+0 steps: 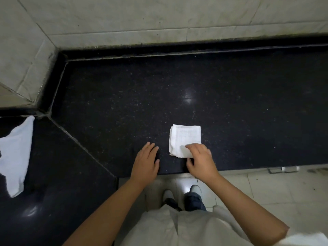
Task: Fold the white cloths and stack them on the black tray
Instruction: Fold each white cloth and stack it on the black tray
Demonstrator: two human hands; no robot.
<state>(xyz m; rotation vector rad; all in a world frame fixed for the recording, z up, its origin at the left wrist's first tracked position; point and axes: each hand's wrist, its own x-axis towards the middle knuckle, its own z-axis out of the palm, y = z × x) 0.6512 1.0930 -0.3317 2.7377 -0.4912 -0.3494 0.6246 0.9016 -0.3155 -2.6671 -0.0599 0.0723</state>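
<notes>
Right hand (pixel 199 159) pinches the folded white cloth (pixel 184 139) on the black table (pixel 230 103); left hand (pixel 146 160) rests flat, fingers relaxed; no writing readable.

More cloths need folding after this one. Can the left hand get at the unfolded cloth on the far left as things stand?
Probably yes. The left hand lies flat and holds nothing, and only bare black counter lies between it and the unfolded cloth. It is a long sideways reach.
</notes>
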